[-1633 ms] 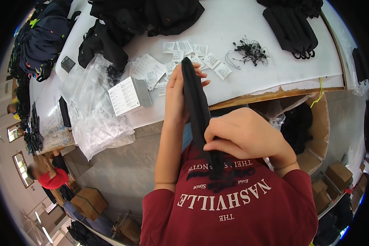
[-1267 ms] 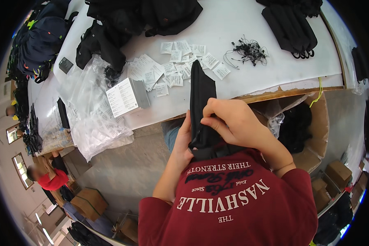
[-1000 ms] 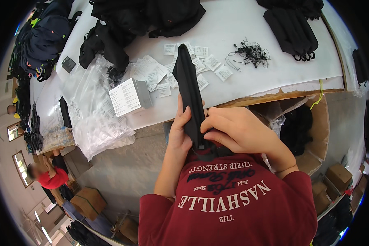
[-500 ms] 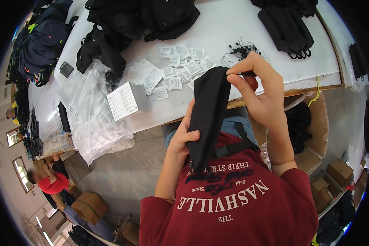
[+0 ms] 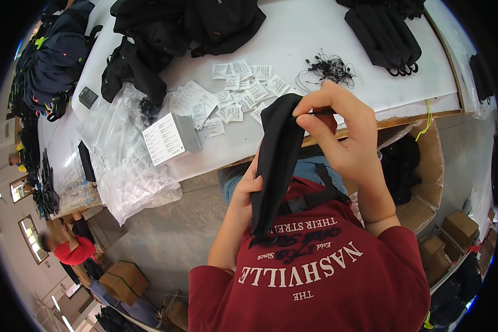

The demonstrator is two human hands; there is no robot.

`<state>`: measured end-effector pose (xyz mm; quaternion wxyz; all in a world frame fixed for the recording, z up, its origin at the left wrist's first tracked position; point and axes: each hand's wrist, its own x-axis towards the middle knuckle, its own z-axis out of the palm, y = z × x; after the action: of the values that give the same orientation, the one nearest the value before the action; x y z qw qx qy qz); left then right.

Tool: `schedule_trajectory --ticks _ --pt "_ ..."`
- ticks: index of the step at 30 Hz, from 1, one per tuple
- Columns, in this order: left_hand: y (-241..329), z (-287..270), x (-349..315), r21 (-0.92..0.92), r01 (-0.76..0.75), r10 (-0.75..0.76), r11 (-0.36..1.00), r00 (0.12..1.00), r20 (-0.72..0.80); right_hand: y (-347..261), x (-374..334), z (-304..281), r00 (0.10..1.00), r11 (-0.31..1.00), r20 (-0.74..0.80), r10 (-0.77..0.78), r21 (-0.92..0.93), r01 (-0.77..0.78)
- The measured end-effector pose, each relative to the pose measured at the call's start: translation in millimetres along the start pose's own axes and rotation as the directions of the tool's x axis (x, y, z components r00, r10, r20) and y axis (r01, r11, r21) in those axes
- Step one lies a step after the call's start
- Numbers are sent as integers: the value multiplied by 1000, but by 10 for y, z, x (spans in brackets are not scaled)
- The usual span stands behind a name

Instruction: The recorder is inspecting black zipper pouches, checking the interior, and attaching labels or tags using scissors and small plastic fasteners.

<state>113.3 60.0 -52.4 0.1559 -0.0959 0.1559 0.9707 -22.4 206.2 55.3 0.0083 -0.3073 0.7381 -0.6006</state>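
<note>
A long folded black garment hangs in front of my red shirt, held by both hands. My right hand pinches its top end between thumb and fingers, just above the table's front edge. Lower down, my left hand grips the garment's left side from behind. On the white table beyond lie several small white paper tags and a tangle of black strings.
A stack of white printed cards and a heap of clear plastic bags sit at the table's left. Black garments are piled at the back, folded black ones at the right. A cardboard box stands below right. Another person in red is at far left.
The garment was pressed flat against my body, then lifted. My right hand rose from my lap to the garment's top end; my left hand stayed on its lower part.
</note>
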Motion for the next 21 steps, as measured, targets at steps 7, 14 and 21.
schedule_trajectory --ticks 7,14,21 --pt "-40 -86 -2 -194 67 -49 979 994 100 27 -154 65 976 970 18 -215 -107 216" --pt "-72 -153 31 -195 87 -57 977 986 155 -7 -172 86 961 956 -8 -276 -109 274" --pt "-42 47 -26 -129 100 -106 987 994 -38 -49 -19 -70 951 949 -177 -254 -233 210"
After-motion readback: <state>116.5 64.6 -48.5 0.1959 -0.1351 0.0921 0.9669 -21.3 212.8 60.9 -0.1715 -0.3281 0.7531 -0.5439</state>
